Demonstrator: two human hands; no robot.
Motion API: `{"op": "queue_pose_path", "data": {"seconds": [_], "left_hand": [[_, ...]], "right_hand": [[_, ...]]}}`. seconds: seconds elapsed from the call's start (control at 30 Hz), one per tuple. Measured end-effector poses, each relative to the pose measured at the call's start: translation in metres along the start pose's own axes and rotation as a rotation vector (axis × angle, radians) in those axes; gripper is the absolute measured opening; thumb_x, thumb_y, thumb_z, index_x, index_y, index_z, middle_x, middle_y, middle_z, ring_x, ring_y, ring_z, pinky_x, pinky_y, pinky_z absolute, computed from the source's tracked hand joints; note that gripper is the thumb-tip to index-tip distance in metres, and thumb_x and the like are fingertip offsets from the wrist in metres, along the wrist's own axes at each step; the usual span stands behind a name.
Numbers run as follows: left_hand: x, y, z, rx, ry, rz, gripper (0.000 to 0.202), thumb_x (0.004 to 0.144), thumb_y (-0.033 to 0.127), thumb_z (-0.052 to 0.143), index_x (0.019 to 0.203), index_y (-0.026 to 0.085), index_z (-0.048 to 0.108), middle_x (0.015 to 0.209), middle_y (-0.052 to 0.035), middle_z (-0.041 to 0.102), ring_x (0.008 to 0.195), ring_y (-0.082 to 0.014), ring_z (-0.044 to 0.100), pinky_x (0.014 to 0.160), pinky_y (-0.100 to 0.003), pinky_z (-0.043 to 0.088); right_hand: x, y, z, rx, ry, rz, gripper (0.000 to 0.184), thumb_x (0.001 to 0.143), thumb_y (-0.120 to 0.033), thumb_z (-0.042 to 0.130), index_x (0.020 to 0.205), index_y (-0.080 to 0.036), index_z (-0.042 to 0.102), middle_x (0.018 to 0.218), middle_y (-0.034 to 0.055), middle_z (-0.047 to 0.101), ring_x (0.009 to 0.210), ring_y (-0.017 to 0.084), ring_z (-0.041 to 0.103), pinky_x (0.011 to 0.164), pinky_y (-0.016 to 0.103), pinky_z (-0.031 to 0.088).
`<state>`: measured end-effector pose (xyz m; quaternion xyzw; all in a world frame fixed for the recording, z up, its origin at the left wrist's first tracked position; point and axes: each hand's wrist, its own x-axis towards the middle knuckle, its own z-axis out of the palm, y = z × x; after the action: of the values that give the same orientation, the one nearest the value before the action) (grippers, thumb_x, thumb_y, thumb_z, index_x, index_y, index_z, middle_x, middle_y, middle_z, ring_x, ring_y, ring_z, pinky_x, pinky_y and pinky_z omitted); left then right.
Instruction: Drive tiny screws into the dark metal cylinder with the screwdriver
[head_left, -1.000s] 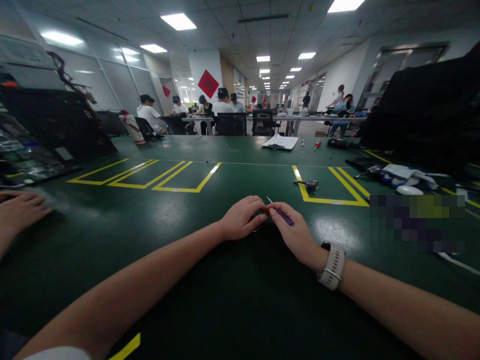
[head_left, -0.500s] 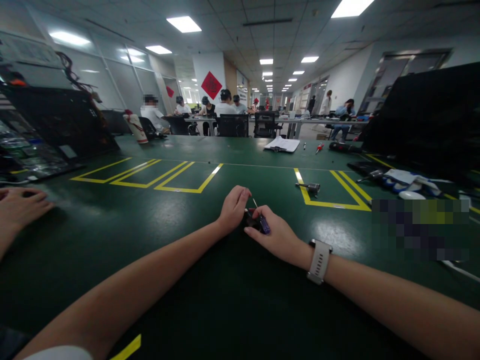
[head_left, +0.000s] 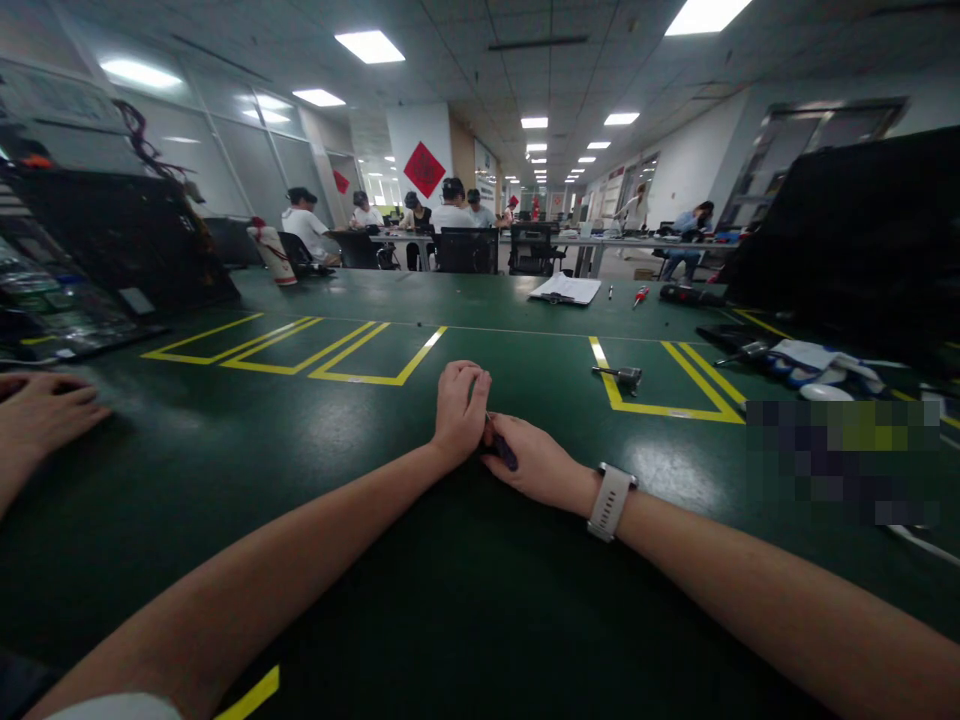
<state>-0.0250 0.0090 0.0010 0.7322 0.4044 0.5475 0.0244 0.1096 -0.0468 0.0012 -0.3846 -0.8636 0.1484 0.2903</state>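
My right hand (head_left: 538, 462), with a pale watch on its wrist, is wrapped around a screwdriver (head_left: 507, 455) with a dark purple handle. Its thin shaft points up toward my left hand, and the tip is out of sight. My left hand (head_left: 460, 418) is closed right beside it, fingers curled; what it holds, if anything, is hidden behind the fingers. Both hands meet just above the green table (head_left: 360, 560). To their right, a metal tool head with a thin shank (head_left: 621, 377) lies within yellow tape lines.
Another person's hand (head_left: 49, 410) rests on the table at far left. A clipboard with papers (head_left: 566, 290), a red-handled tool (head_left: 640, 296), gloves (head_left: 821, 362) and a dark monitor (head_left: 855, 230) stand to the right. A white bottle (head_left: 274, 255) is at the back left.
My right hand has moved left with the screwdriver, closer to my left hand. The left hand has turned and shifted slightly left and up; the black object glimpsed between the hands is now hidden.
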Motion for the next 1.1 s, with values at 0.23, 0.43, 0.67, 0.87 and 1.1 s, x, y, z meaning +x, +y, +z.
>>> {"op": "queue_pose_path", "data": {"seconds": [0.23, 0.43, 0.67, 0.87, 1.1], "left_hand": [[-0.001, 0.003, -0.002, 0.004, -0.068, 0.057, 0.027, 0.09, 0.03, 0.034, 0.076, 0.017, 0.053, 0.09, -0.0068, 0.052, 0.091, -0.0186, 0.051, 0.085, -0.037, 0.041], [-0.001, 0.003, -0.003, -0.022, -0.101, 0.058, 0.027, 0.09, 0.03, 0.034, 0.076, 0.017, 0.053, 0.089, -0.0068, 0.052, 0.09, -0.0183, 0.051, 0.084, -0.037, 0.042], [-0.002, 0.003, -0.003, -0.039, -0.144, 0.066, 0.025, 0.09, 0.029, 0.034, 0.077, 0.017, 0.052, 0.086, -0.006, 0.052, 0.088, -0.0174, 0.051, 0.082, -0.035, 0.043], [-0.001, 0.004, -0.003, -0.046, -0.17, 0.068, 0.025, 0.09, 0.029, 0.035, 0.075, 0.017, 0.051, 0.084, -0.0055, 0.052, 0.085, -0.017, 0.051, 0.08, -0.034, 0.043], [0.0, 0.005, -0.003, -0.046, -0.202, 0.056, 0.026, 0.09, 0.029, 0.035, 0.073, 0.017, 0.05, 0.08, -0.0046, 0.053, 0.081, -0.0167, 0.05, 0.077, -0.033, 0.043]], "right_hand": [[-0.002, 0.001, 0.001, -0.129, -0.044, -0.021, 0.014, 0.077, -0.011, 0.051, 0.089, -0.018, 0.05, 0.089, 0.0061, 0.059, 0.078, 0.017, 0.054, 0.07, 0.03, 0.044], [-0.003, -0.002, -0.007, -0.172, -0.067, -0.061, 0.013, 0.077, -0.008, 0.05, 0.086, -0.017, 0.053, 0.089, 0.0065, 0.061, 0.083, 0.018, 0.056, 0.076, 0.031, 0.045], [-0.006, -0.002, -0.007, -0.252, -0.063, -0.05, 0.016, 0.076, -0.008, 0.053, 0.089, -0.018, 0.055, 0.092, 0.0077, 0.061, 0.086, 0.021, 0.056, 0.076, 0.035, 0.045], [-0.009, 0.002, -0.01, -0.291, -0.052, -0.049, 0.022, 0.074, -0.004, 0.052, 0.091, -0.017, 0.055, 0.094, 0.0082, 0.061, 0.083, 0.021, 0.051, 0.071, 0.033, 0.043], [-0.018, 0.013, -0.022, -0.319, -0.043, -0.01, 0.024, 0.072, 0.0, 0.051, 0.087, -0.018, 0.057, 0.091, 0.007, 0.061, 0.079, 0.02, 0.048, 0.068, 0.032, 0.04]]}}
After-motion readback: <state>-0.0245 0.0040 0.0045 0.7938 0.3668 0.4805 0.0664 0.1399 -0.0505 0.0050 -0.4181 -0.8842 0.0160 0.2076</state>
